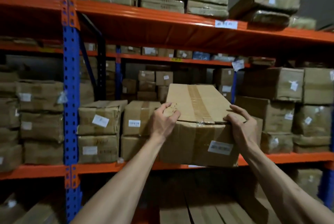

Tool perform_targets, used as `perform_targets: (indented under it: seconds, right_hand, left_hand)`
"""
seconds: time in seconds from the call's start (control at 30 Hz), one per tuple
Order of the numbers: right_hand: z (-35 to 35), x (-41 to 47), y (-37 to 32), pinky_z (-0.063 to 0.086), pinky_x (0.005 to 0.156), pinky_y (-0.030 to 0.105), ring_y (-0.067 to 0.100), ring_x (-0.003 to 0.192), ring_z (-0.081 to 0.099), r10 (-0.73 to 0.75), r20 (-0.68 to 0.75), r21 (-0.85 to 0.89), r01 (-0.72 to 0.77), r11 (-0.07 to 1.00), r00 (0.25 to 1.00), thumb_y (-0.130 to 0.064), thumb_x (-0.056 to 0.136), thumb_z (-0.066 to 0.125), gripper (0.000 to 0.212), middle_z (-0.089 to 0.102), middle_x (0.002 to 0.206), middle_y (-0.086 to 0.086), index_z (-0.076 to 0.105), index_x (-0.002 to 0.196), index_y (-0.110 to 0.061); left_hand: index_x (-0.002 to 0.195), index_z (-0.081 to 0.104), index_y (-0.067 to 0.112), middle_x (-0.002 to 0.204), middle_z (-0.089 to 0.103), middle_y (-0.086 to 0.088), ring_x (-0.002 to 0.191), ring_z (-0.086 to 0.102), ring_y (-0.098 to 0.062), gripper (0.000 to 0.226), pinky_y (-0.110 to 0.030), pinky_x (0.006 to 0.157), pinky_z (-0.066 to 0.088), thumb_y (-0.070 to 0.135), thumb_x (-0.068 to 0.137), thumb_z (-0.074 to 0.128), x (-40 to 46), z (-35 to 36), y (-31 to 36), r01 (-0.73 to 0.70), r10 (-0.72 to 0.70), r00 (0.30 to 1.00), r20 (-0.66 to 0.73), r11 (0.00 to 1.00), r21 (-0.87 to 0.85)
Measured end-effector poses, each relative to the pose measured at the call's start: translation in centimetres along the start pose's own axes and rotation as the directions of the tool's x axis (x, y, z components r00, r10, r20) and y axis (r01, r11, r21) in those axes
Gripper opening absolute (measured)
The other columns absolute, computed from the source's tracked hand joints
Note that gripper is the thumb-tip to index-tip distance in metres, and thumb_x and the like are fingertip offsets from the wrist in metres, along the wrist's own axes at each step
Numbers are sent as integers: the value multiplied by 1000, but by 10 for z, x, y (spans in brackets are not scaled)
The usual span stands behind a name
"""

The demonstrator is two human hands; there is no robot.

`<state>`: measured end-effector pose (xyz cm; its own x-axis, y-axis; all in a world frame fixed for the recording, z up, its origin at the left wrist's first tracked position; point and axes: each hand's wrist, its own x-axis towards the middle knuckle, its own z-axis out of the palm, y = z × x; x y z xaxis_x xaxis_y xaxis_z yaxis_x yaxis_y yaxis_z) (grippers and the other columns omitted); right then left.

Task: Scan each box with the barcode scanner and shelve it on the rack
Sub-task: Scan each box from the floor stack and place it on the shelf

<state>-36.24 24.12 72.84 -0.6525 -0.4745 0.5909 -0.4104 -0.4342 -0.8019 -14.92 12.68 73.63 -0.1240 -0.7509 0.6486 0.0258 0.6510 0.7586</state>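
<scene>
Forearms reach up from the bottom of the view to a long taped box (198, 129) whose near end sticks out over the orange front beam of the rack (112, 168). The left hand (163, 120) curls its fingers (171, 111) over the box's top left corner, and the right hand (242, 124) clamps the top right corner, fingers (236, 110) spread flat on the lid. A white label (220, 147) faces the camera. Stacked boxes (99, 129) flank it on the same shelf; beyond, more shelves hold parcels (206, 1).
</scene>
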Motion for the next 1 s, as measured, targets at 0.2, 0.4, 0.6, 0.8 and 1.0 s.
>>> perform_targets:
  seconds: [0.2,0.4,0.6,0.8,1.0]
  right_hand:
    - [77,111,13,47,64,28,14,92,65,-99,24,105,96,990,995,-40,65,68,54,70,112,2,75,119,-36]
    - [176,193,36,47,64,28,15,94,64,-139,88,168,123,978,986,-43,66,68,55,68,116,7,75,120,-37]
    - [280,235,56,54,73,37,22,100,63,-152,105,211,127,969,983,-45,71,67,52,69,112,7,74,121,-32]
    - [369,260,79,49,68,33,19,93,65,-173,51,204,160,966,983,-37,86,74,11,70,99,1,74,95,-30]
    - [433,264,126,58,78,44,20,91,68,-233,74,88,226,970,970,-59,85,75,28,70,91,-6,68,84,-32]
  left_hand:
    - [128,65,18,116,72,1,103,66,-11,64,-31,87,57,44,69,66,116,4,-19,-138,144,983,-111,989,55]
    - [120,68,23,116,69,3,107,64,-11,65,-39,91,56,55,65,79,207,-23,-52,-197,213,964,-158,974,110]
    - [124,66,31,127,61,15,119,52,10,72,-30,103,49,54,59,85,276,-71,-97,-361,393,910,-131,907,215]
    - [124,68,28,136,59,2,113,64,-10,64,-37,95,56,42,65,86,347,-114,-139,-549,561,828,-12,814,189]
    - [119,69,37,150,43,4,134,46,-13,61,-30,106,47,59,62,77,393,-137,-227,-492,507,861,34,815,307]
